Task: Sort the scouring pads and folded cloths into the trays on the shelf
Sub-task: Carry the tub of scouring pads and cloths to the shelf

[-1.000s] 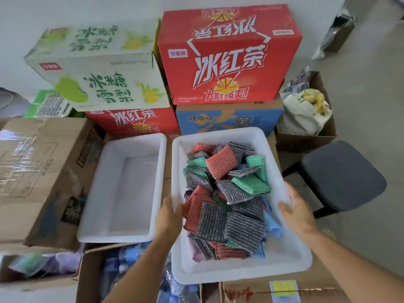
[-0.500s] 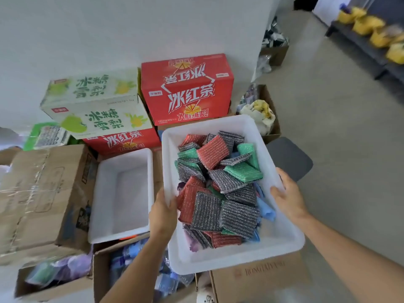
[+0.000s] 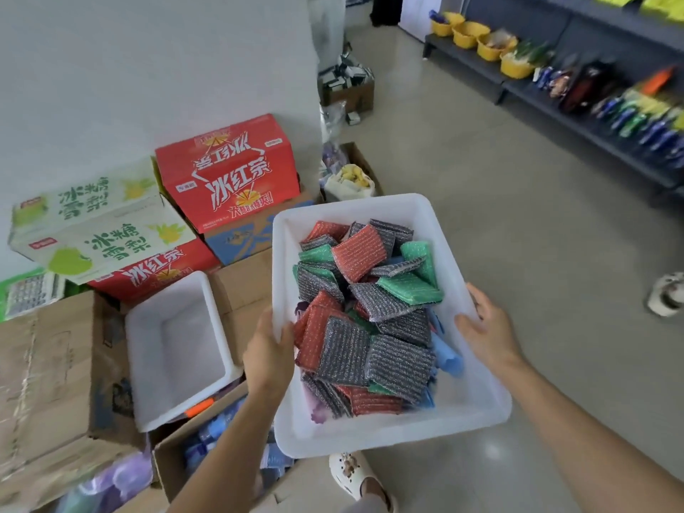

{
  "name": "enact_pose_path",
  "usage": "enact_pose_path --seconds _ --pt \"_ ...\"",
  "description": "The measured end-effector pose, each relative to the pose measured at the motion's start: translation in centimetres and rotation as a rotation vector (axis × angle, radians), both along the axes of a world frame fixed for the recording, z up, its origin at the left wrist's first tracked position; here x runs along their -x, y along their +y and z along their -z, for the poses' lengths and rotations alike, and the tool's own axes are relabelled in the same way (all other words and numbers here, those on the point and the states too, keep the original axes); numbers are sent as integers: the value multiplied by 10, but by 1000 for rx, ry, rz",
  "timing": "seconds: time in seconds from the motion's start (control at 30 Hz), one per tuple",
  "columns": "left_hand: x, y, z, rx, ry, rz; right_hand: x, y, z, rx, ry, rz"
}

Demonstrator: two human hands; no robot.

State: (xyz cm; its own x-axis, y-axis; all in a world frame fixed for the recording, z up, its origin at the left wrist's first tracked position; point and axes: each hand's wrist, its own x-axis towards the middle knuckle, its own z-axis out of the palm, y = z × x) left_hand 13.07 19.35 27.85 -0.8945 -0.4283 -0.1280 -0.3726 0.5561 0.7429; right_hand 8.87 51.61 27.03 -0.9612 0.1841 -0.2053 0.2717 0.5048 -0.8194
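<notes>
I carry a white plastic tray [image 3: 374, 435] in the air in front of me, tilted a little. It is heaped with several red, grey and green scouring pads [image 3: 364, 312], and blue and purple folded cloths [image 3: 446, 355] peek out from under them. My left hand [image 3: 268, 353] grips the tray's left rim, thumb inside. On the right rim, my right hand [image 3: 486, 327] holds the tray. An empty white tray [image 3: 144, 364] sits on cardboard boxes to the left. A dark shelf [image 3: 577, 90] runs along the far right.
Red and green drink cartons [image 3: 225, 175] are stacked against the white wall. Brown cardboard boxes [image 3: 44, 383] fill the lower left. Yellow baskets [image 3: 481, 40] and packaged goods sit on the shelf. My foot in a white clog [image 3: 355, 475] stands on the grey floor.
The tray has been lifted off the boxes and swung to the right, away from the cartons. My view has turned right, bringing the shelf and open floor into sight.
</notes>
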Motion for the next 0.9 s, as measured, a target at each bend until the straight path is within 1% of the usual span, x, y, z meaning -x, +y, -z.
enact_pose_path --seconds 0.23,0.37,0.53,0.7,0.8,0.9 --pt "-48 63 -35 56 9 236 -117 71 -20 24 48 200" --pt "-72 114 -52 66 30 365 -186 111 -31 26 39 345" --pt "-84 186 -60 45 35 536 -256 165 -43 6 45 528" --pt "-76 260 -57 46 39 702 -293 214 -50 -52 30 689" --pt "-59 317 -60 90 4 837 -311 243 -49 -22 41 822" --pt "-33 378 -60 120 22 968 -324 269 -45 -29 67 952"
